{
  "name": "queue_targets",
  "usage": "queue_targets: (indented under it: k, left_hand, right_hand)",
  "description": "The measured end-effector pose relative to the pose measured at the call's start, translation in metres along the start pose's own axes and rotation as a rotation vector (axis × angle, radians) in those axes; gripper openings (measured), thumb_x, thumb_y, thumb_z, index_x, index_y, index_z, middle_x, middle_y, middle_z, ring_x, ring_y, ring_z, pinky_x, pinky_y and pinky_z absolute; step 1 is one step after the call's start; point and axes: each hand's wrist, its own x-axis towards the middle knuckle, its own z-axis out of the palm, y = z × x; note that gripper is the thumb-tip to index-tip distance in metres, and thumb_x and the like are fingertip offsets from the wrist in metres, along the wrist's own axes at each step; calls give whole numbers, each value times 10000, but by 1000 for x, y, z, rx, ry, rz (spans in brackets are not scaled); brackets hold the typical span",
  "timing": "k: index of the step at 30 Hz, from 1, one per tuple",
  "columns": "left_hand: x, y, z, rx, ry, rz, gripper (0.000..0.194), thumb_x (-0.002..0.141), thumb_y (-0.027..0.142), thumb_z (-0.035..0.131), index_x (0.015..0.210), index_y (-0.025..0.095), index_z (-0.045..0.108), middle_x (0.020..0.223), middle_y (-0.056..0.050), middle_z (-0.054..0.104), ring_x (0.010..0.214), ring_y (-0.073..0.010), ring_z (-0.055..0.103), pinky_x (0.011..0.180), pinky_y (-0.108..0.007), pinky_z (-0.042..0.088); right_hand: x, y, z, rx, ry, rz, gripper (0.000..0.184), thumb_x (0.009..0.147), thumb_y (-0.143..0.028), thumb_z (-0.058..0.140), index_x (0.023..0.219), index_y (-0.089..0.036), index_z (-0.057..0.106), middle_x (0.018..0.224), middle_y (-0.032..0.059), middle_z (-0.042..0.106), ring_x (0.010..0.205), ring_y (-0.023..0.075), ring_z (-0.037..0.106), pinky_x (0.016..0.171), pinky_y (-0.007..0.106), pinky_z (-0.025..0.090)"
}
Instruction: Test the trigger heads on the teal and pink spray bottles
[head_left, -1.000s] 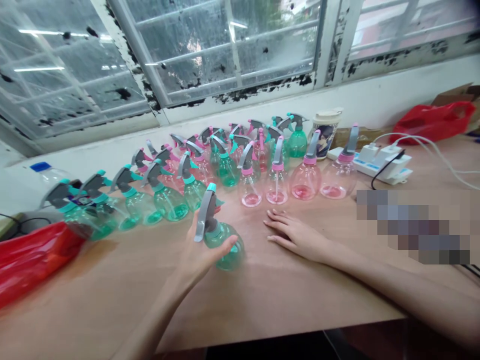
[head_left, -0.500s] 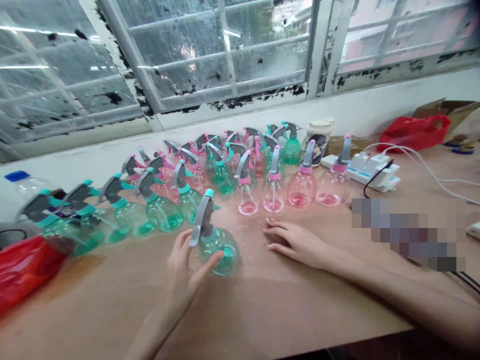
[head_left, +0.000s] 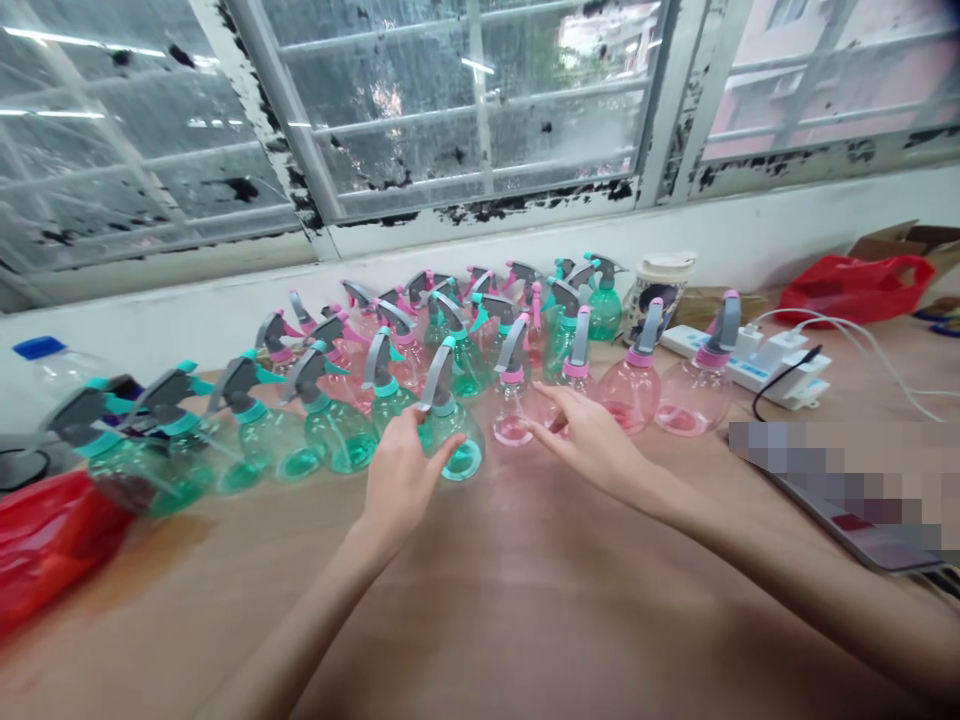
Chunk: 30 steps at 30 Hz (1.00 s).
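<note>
My left hand (head_left: pixel 401 465) is curved around the left side of a green spray bottle (head_left: pixel 459 450) with a grey trigger head. Its thumb lies across the front of the bottle, which stands at the right end of the front green row. Fingers outstretched and thumb apart, my right hand (head_left: pixel 592 440) is in front of a pink spray bottle (head_left: pixel 576 368), partly hiding it. Another pink spray bottle (head_left: pixel 514 405) stands upright between my two hands. I cannot tell whether the right fingertips touch either pink bottle.
More green spray bottles (head_left: pixel 341 435) and pink ones (head_left: pixel 628 395) stand in rows towards the window wall. A patterned cup (head_left: pixel 660 290), a white power strip (head_left: pixel 780 370) with cables and red plastic bags (head_left: pixel 855 285) lie around them on the wooden table (head_left: pixel 480 600).
My left hand has carried the green bottle away from me to the end of the green row, beside the pink ones. My right hand has moved slightly closer to the pink bottles.
</note>
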Motion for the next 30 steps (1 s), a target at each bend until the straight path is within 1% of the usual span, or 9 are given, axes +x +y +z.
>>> queue_targets:
  k: [4,8,11,16,20,23,26,28,30]
  left_hand:
    - [12,1,5,30,-10,-9,593,840,369,698,1291,138,390,1194,-195,659,1123,-352,635,871,-463,528]
    - [23,1,10,14,-21,26,585,840,309,708,1290,138,375,1212,-195,648,1148,-335,628,893,-449,526]
    - [28,1,13,4,-16,51,584,841,296,707,1290,139,370,1227,-201,634,1153,-336,625,892,-450,529]
    - [37,-1,19,1,-9,57,584,838,273,709,1292,124,372,1226,-214,632,1133,-348,635,879,-459,533]
    - [39,-4,22,-35,4,62,587,838,271,705,1307,130,380,1228,-205,632,1141,-341,630,887,-460,532]
    - [31,-4,20,-55,14,69,643,850,268,687,1377,142,340,1286,-207,587,1201,-336,589,939,-471,512]
    - [13,-4,13,-53,28,28,669,881,253,630,1444,149,283,1362,-209,498,1250,-334,540,969,-482,499]
    - [-3,-3,6,-81,-2,-24,647,895,255,591,1456,153,285,1371,-194,477,1250,-330,536,967,-482,507]
    - [-19,-3,-1,-111,-57,-63,622,899,271,564,1454,163,305,1376,-176,468,1226,-322,553,965,-486,513]
  right_hand:
    - [11,-2,12,1,13,51,584,879,-389,594,1381,-111,486,1288,202,609,1084,335,640,931,504,492]
    - [22,-6,18,0,27,98,632,865,-422,615,1383,-87,477,1317,216,593,1204,353,568,984,516,454]
    - [29,-9,20,17,43,136,674,861,-453,614,1404,-88,450,1354,220,566,1266,351,520,1026,516,418]
    - [36,-9,25,51,72,133,688,865,-482,602,1400,-81,442,1353,237,558,1266,356,518,1011,507,426]
    - [39,-7,28,31,53,126,552,876,-452,594,1280,-81,537,1233,229,632,1151,353,598,938,485,468]
    - [40,-8,27,-10,28,140,458,877,-431,595,1182,-90,577,1111,213,670,1028,348,646,851,470,496]
    - [40,-10,24,-42,1,137,426,881,-424,593,1153,-97,574,1062,199,675,985,340,652,811,446,497]
    - [40,-11,22,-67,-30,140,423,887,-432,585,1151,-103,568,1057,193,672,978,337,652,796,432,495]
    - [39,-13,20,-108,-63,152,427,894,-446,577,1150,-105,563,1062,191,669,976,334,653,785,417,492]
